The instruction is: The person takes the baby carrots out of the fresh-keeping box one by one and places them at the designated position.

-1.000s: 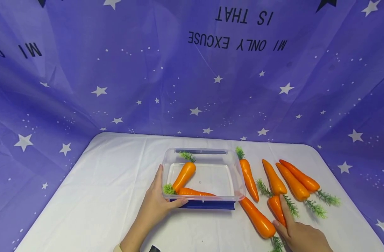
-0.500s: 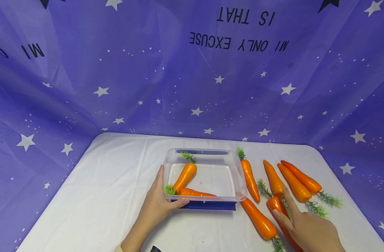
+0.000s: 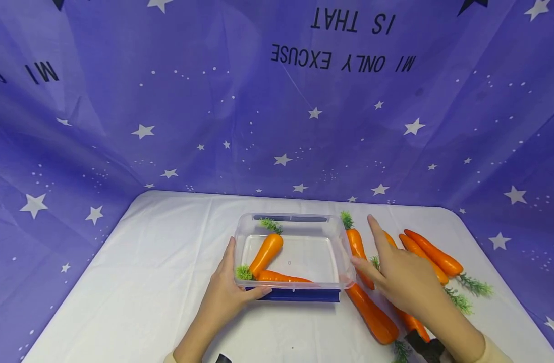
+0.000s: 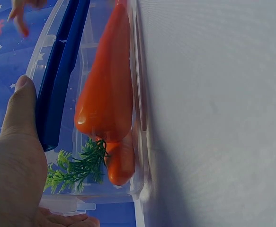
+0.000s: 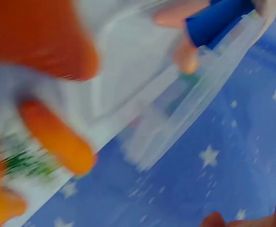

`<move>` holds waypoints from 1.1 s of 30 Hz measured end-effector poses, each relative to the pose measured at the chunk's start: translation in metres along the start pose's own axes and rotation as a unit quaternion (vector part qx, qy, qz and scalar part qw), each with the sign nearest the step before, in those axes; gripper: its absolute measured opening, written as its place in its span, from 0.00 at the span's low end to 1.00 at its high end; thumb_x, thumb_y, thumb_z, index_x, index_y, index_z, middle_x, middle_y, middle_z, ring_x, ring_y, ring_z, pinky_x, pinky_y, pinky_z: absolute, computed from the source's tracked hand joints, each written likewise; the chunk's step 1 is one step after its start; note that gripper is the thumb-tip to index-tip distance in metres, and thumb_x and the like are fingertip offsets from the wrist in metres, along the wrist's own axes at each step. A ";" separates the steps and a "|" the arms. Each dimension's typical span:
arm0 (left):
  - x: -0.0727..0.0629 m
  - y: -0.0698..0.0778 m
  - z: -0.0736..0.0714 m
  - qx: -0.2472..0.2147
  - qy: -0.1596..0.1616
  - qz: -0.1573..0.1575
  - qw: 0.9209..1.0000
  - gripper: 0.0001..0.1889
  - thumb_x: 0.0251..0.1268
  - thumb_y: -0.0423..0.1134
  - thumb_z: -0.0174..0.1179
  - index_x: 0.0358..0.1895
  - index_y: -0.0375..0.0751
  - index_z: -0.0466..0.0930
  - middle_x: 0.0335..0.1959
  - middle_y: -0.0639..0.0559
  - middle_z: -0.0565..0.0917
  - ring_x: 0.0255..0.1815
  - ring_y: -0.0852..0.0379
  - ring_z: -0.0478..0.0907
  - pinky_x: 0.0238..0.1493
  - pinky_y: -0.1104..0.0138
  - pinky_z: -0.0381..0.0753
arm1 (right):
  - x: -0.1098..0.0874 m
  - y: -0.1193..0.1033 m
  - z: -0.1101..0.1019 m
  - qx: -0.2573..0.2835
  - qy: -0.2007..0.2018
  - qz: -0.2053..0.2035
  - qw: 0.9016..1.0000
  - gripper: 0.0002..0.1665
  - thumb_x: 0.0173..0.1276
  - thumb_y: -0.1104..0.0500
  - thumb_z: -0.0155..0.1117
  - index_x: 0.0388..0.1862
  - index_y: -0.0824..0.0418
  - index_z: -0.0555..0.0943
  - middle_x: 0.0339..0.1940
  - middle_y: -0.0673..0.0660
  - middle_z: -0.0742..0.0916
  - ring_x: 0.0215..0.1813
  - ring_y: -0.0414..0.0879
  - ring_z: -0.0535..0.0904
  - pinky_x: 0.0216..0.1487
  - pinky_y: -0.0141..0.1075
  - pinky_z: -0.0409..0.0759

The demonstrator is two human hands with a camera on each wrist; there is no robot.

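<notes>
A clear plastic box [image 3: 309, 257] with blue latches stands mid-table in the head view. Two orange carrots with green tops lie inside: one carrot [image 3: 267, 253] slants up, another carrot [image 3: 281, 277] lies along the front wall. My left hand [image 3: 224, 290] grips the box's left front corner, its thumb beside the blue latch [image 4: 57, 71] in the left wrist view. My right hand [image 3: 406, 275] hovers over the loose carrots right of the box, index finger and thumb stretched out, holding nothing. It partly hides an orange carrot [image 3: 389, 239] and a redder carrot [image 3: 413, 323].
Beside the box's right wall lies a carrot [image 3: 356, 244]; another carrot [image 3: 374, 320] points at its front right corner. Farther right, two carrots lie side by side, the outer carrot [image 3: 436, 254] being redder. A purple star-patterned cloth [image 3: 277, 126] hangs behind the white table [image 3: 122, 282].
My right hand has left the redder carrot at the front right and moved up and left toward the box, its fingers spreading. My left hand and the box have stayed put.
</notes>
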State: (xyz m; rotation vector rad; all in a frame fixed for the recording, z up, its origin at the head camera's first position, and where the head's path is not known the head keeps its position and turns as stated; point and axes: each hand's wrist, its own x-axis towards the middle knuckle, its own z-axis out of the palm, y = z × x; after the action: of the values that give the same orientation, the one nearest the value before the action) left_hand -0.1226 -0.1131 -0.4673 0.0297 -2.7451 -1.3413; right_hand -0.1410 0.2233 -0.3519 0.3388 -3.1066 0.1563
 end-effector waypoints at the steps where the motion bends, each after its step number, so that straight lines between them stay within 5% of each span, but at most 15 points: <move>1: 0.000 0.000 0.000 0.000 0.000 0.000 1.000 0.75 0.30 0.76 0.72 0.82 0.52 0.36 0.81 0.43 0.52 0.79 0.40 0.57 0.73 0.43 0.63 | 0.005 -0.007 -0.001 0.006 0.002 -0.010 1.000 0.58 0.65 0.19 0.39 0.83 0.47 0.37 0.12 0.48 0.72 0.13 0.44 0.62 0.13 0.33 0.63; 4: 0.000 0.000 0.001 -0.002 -0.002 -0.003 1.000 0.75 0.30 0.76 0.72 0.82 0.53 0.35 0.81 0.43 0.52 0.79 0.40 0.57 0.73 0.42 0.64 | 0.021 -0.027 -0.001 0.012 0.006 -0.043 0.999 0.58 0.63 0.17 0.38 0.83 0.42 0.37 0.16 0.48 0.78 0.16 0.42 0.69 0.16 0.34 0.68; 8: 0.000 0.000 0.001 -0.004 -0.003 -0.003 1.000 0.75 0.30 0.76 0.72 0.82 0.51 0.36 0.81 0.43 0.52 0.78 0.40 0.57 0.73 0.42 0.64 | 0.042 -0.046 0.002 0.026 -0.006 -0.082 0.996 0.58 0.60 0.15 0.39 0.82 0.38 0.41 0.40 0.53 0.90 0.28 0.45 0.82 0.22 0.37 0.78; 10: 0.000 0.000 0.001 -0.004 -0.001 0.000 1.000 0.75 0.30 0.76 0.72 0.82 0.49 0.37 0.81 0.43 0.52 0.78 0.40 0.58 0.72 0.42 0.65 | 0.053 -0.053 0.005 0.035 -0.016 -0.100 0.994 0.56 0.59 0.15 0.41 0.82 0.35 0.43 0.44 0.53 0.89 0.29 0.45 0.83 0.22 0.37 0.79; 16: 0.000 -0.001 0.001 -0.004 0.002 0.008 1.000 0.75 0.31 0.76 0.72 0.82 0.48 0.38 0.81 0.42 0.53 0.77 0.39 0.59 0.72 0.42 0.65 | 0.080 -0.065 0.014 0.075 -0.074 -0.140 0.985 0.51 0.60 0.22 0.53 0.79 0.25 0.45 0.30 0.44 0.81 0.24 0.40 0.74 0.21 0.33 0.72; 24: 0.000 0.000 0.000 -0.008 0.002 0.012 1.000 0.75 0.31 0.76 0.72 0.82 0.48 0.37 0.81 0.42 0.53 0.77 0.39 0.59 0.72 0.42 0.65 | 0.109 -0.071 0.017 0.148 -0.149 -0.241 0.947 0.50 0.63 0.41 0.70 0.78 0.28 0.54 0.42 0.46 0.80 0.28 0.43 0.74 0.29 0.33 0.77; 33: 0.000 0.000 -0.001 -0.007 0.002 0.015 1.000 0.75 0.32 0.75 0.72 0.81 0.46 0.38 0.80 0.41 0.54 0.77 0.38 0.60 0.71 0.41 0.66 | 0.117 -0.088 0.009 0.128 -0.180 -0.306 0.926 0.48 0.62 0.42 0.70 0.78 0.37 0.59 0.61 0.47 0.81 0.49 0.40 0.79 0.47 0.33 0.82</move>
State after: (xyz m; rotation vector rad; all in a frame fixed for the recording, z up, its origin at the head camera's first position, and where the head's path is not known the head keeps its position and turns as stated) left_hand -0.1228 -0.1137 -0.4669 -0.0085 -2.7218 -1.3519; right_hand -0.2366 0.1121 -0.3492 1.4650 -3.1162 0.5388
